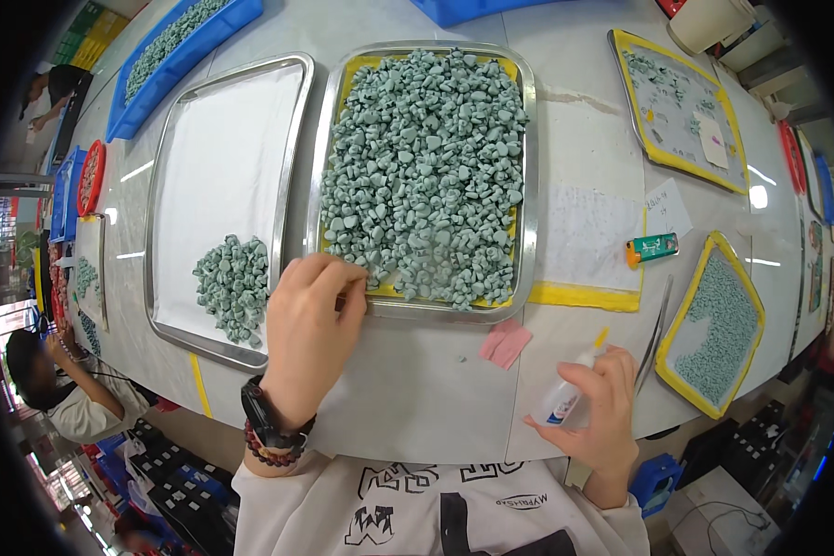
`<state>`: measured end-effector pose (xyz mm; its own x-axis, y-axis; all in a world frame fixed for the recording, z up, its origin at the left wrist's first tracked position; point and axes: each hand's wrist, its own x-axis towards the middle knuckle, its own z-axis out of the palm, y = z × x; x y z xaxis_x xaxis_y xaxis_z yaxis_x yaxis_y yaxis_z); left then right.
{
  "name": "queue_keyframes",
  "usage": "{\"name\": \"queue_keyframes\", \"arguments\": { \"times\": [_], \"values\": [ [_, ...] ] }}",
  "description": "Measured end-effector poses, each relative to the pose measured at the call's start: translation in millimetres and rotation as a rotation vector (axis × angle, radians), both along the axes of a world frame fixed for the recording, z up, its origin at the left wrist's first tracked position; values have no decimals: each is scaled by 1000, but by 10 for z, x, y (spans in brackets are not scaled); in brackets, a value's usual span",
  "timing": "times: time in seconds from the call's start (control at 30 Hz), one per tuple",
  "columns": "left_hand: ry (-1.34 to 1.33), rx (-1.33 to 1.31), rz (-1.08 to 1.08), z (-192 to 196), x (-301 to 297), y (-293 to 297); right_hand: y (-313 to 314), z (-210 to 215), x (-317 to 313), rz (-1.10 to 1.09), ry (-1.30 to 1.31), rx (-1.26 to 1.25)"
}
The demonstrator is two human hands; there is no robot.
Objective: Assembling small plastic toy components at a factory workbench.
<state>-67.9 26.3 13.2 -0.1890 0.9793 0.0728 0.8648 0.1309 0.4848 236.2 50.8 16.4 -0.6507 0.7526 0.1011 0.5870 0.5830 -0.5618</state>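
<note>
My left hand (313, 324) is at the lower left corner of a metal tray (528, 232) lined with yellow and heaped with small green-grey stones (426, 167). Its fingers are curled together in a pinch, and whatever they hold is hidden. To its left, a second metal tray (218, 139) with a white lining carries a smaller pile of the same stones (233, 287). Near the table's front edge, my right hand (607, 398) grips a small clear glue bottle (565, 394), its yellow nozzle tilted up to the right. A pink paper scrap (505, 344) lies between my hands.
Right of the glue bottle are tweezers (656, 334), a green lighter (653, 248) and a yellow-edged tray of finer stones (758, 320). Another yellow-edged tray (635, 102) lies farther back. A blue bin (125, 116) stands far left; a person (83, 380) sits at the left.
</note>
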Motion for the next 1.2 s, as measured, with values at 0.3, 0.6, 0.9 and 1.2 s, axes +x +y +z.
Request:
{"name": "queue_keyframes", "arguments": {
  "times": [0.3,0.6,0.9,1.2],
  "values": [
    [-239,-21,123,284,196,0,-193,-250,74,-283,735,68],
    [-1502,-171,-163,0,647,-166,-79,-84,-343,-13,815,-73],
    [-1842,-317,26,-64,729,-271,-90,-154,-431,71,824,-176],
    [-1623,-343,-77,-91,687,-288,-54,-95,-441,84,700,-253]
  ]
}}
